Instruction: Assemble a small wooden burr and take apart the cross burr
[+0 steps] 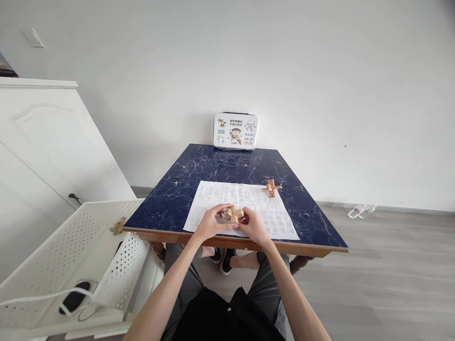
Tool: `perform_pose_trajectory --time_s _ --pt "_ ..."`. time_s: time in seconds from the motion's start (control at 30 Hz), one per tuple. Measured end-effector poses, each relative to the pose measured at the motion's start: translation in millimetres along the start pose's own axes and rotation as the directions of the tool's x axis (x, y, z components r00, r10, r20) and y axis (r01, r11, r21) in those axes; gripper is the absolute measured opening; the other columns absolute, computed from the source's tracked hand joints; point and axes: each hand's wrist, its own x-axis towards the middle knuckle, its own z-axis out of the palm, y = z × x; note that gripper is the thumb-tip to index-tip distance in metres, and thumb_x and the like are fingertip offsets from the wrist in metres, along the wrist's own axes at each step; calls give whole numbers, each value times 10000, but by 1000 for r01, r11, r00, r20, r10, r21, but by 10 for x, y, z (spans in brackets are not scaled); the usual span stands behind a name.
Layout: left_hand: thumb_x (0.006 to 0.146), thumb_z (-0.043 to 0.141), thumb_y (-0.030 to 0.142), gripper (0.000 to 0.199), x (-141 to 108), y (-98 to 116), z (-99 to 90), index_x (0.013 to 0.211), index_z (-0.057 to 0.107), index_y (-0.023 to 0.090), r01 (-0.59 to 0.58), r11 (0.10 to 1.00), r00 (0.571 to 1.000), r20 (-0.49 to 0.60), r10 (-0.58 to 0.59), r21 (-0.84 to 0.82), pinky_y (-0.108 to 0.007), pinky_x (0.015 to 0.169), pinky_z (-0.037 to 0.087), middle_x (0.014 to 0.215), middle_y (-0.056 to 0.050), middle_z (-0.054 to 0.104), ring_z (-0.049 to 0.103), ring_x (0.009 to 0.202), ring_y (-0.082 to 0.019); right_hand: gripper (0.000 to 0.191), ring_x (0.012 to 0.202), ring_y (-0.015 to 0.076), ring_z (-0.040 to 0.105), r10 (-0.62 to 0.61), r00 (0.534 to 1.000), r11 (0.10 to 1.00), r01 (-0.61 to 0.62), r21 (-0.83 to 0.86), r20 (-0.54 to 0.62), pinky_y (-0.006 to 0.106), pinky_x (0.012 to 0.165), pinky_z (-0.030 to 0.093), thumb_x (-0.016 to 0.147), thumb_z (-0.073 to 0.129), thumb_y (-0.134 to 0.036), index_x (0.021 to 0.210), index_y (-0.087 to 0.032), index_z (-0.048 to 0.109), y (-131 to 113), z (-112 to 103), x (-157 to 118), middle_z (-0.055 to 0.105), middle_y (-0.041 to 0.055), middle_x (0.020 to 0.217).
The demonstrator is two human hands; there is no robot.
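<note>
A light wooden block puzzle (234, 215) is held just above the front part of a printed white sheet (202, 203). My left hand (212, 221) grips its left side, fingers curled round it and thumb in front. On its right side the fingers of my right hand (254, 225) are closed against the wood. Several short square pieces stick out of the puzzle between the hands. A second wooden puzzle (271, 188), cross-shaped, stands on the sheet's back right corner.
The dark blue marbled table (170, 189) bears a white printed case (235, 131) at its back, against the wall. Left of the table are a white perforated basket (124, 270), a small wooden piece (118, 226) and a white cabinet (53, 142).
</note>
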Motion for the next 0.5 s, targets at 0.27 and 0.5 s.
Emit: perform_pose_trajectory --time_s 0.27,0.5 --pt "739 897 473 661 11 -4 12 1333 691 267 -7 999 1000 -27 8 33 -405 993 526 1301 -91 718 657 1143 -297 218 626 173 534 -4 998 994 -3 -111 -68 278 572 398 737 632 -253 736 -252 413 6 50 6 562 -30 702" --pt "762 873 478 638 19 -28 10 1336 686 271 16 999 1000 8 -16 43 -393 978 547 1308 -80 720 674 1155 -301 212 635 184 521 -14 995 989 0 -146 -100 285 580 379 721 630 -231 706 -254 420 43 58 4 566 -24 688"
